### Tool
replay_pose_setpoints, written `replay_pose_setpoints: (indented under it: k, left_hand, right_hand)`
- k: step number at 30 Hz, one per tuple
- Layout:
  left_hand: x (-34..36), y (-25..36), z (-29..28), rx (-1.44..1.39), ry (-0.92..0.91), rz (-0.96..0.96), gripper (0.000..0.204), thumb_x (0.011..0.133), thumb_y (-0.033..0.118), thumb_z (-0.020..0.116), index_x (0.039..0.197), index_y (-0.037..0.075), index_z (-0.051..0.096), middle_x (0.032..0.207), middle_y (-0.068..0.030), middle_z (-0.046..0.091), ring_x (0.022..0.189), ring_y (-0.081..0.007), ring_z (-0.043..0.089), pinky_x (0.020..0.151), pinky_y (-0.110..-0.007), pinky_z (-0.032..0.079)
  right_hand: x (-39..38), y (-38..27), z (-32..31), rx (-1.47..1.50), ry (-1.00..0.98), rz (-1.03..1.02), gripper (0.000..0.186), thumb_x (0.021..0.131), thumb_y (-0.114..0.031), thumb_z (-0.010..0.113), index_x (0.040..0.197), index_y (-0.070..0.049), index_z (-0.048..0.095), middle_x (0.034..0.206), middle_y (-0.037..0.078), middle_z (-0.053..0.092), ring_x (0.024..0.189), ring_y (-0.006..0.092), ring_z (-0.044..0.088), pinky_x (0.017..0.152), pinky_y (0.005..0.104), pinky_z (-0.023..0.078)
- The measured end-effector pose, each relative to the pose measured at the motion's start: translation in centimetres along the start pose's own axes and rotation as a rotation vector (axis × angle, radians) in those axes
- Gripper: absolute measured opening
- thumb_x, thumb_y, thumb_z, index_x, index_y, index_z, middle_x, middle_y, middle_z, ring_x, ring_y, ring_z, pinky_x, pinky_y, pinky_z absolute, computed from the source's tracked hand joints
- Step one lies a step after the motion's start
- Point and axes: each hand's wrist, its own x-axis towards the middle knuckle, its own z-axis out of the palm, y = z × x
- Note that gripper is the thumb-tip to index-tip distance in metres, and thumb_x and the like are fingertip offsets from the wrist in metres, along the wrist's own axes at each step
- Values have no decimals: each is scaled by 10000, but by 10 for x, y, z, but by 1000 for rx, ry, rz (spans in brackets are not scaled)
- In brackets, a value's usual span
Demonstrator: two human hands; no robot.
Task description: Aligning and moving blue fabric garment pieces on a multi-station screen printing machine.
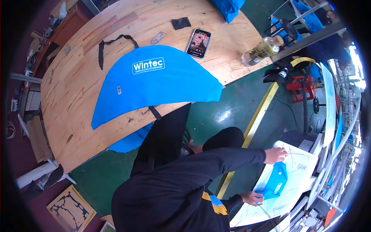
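My left hand (276, 155) reaches over at the right, fingers curled at the upper end of a small blue printed fabric piece (275, 181); what they grip is unclear. My right hand (253, 198) pinches that piece's lower end. It lies on a white, marked board (298, 170) beside a dark machine bed (299, 141). A large blue semicircular fabric piece (154, 87) with a white printed logo and dark straps lies on the wooden table (69, 100), overlapping its front edge.
A phone (198, 43), a bottle (261, 50) and a dark patch (180, 23) rest on the table, with more blue fabric (226, 7) behind. A long yellow bar (259, 116) runs beside me. Metal frames and a red stand (299, 89) are at right, a cut template (70, 208) lower left.
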Motion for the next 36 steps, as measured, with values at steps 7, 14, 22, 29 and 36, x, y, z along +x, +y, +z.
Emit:
replay_pose_setpoints:
  k: [7,14,22,29,36]
  left_hand:
    - [-16,41,-47,-313,-224,34,142,745,122,611,850,41,561,843,-107,551,877,-299,539,780,-402,436]
    - [-65,140,-144,-562,-264,-230,243,825,63,548,1051,-27,566,975,-178,571,959,-331,552,808,-399,443]
    - [-122,188,-369,-618,238,-1111,259,941,241,522,842,25,625,709,41,561,682,-49,504,599,-257,387]
    - [-197,255,-499,-633,930,-1047,292,959,266,460,1077,28,579,1097,-74,612,1051,-186,565,928,-357,411]
    - [-216,252,-592,-406,1139,-664,330,967,332,460,1057,31,561,1090,-95,607,1058,-212,547,960,-387,396]
  right_hand:
    - [16,-30,-26,287,180,39,296,999,-218,423,1002,55,537,994,240,583,973,402,551,890,473,438]
    - [14,-124,-101,930,-108,133,410,1017,-374,321,1008,16,449,986,199,544,901,275,538,789,395,442]
    - [19,-192,-160,1446,-978,528,300,1007,-307,387,992,-24,484,901,57,477,858,155,471,810,296,384]
    - [14,-204,-126,1728,-1639,1030,326,1008,-296,366,1139,-53,539,1112,89,597,1043,192,570,919,341,440]
    - [17,-361,-108,1966,-1655,609,295,1017,-298,371,1103,-76,544,1067,41,600,1009,156,562,915,336,417]
